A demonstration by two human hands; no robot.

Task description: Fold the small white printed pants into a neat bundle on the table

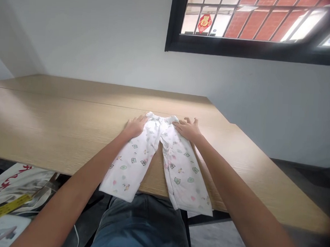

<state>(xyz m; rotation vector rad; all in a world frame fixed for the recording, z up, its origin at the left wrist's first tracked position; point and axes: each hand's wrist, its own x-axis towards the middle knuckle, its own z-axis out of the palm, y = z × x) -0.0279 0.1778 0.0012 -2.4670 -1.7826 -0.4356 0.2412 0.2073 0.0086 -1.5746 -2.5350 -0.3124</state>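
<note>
The left hand and right hand lie flat and open, well apart, palms down on the waistband of the white printed baby pants. Neither is clamped. The pants lie centre frame between and below the hands, on the wooden table, their legs reaching past its near edge. At lower left, a white bag bears red characters too cut off to read, beside a yellow strip.
</note>
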